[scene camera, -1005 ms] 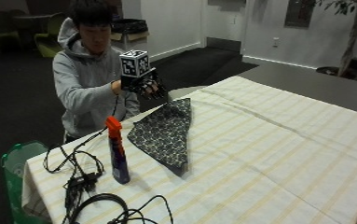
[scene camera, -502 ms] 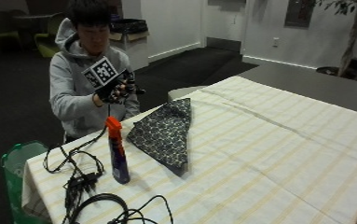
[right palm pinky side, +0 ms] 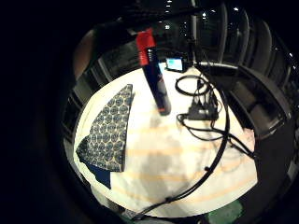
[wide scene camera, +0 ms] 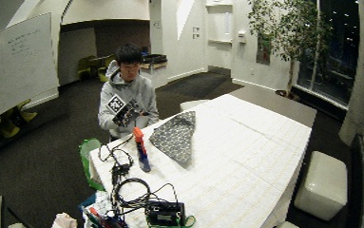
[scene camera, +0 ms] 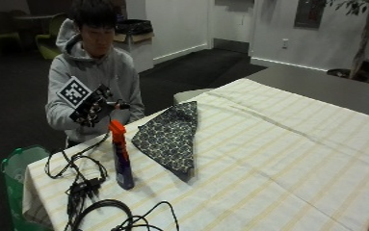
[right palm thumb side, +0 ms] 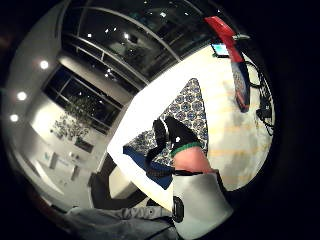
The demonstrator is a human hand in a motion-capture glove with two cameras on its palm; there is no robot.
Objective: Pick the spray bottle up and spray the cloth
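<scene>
1. The grip [scene camera: 104,106] hangs in the air in front of the person's chest, above the bench [scene camera: 286,159] edge; it seems to hold nothing, though whether its fingers are curled I cannot tell.
2. The spray bottle [scene camera: 121,156] stands upright on the bench, near the cables [scene camera: 81,185].
3. The cloth [scene camera: 168,137] lies folded at about 2 o'clock of the bottle, just beside it, not touching.

A spray bottle [right palm pinky side: 153,70] with a red top stands upright on the striped tablecloth [right palm pinky side: 163,163]. A patterned cloth [right palm pinky side: 110,129] lies near it; black cables [right palm pinky side: 205,116] coil on its other side.
</scene>
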